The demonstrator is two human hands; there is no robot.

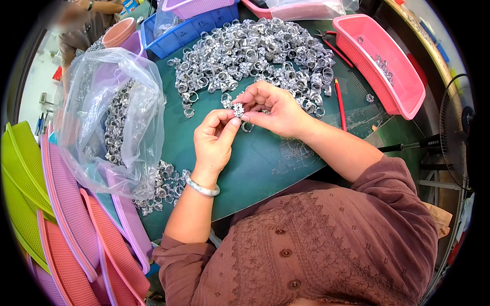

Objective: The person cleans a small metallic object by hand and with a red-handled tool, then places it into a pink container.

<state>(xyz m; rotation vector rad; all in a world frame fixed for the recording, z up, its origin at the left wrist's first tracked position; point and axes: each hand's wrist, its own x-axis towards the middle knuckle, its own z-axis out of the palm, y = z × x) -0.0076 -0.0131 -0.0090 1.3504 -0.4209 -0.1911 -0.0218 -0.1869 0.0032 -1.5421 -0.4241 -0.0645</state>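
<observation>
Both my hands meet over the green table, pinching one silvery ring (238, 109) with a jewelled, flower-like head. My left hand (215, 135), with a pale bangle on its wrist, grips it between thumb and forefinger. From the other side my right hand (273, 109) holds the same ring with thumb and fingertips; part of the ring is hidden by the fingers. Just below the fingers another ring (247, 127) lies on the table. Beyond my hands spreads a large heap of similar silvery rings (255, 48).
A clear plastic bag (148, 102) of rings stands at the left, beside stacked coloured baskets (71, 204). At the right are a pink basket (352, 56) with a few rings, a red pencil-like tool (340, 104) and red-handled pliers (337, 50). A blue crate (191, 38) stands behind. Another person (87, 25) is far left.
</observation>
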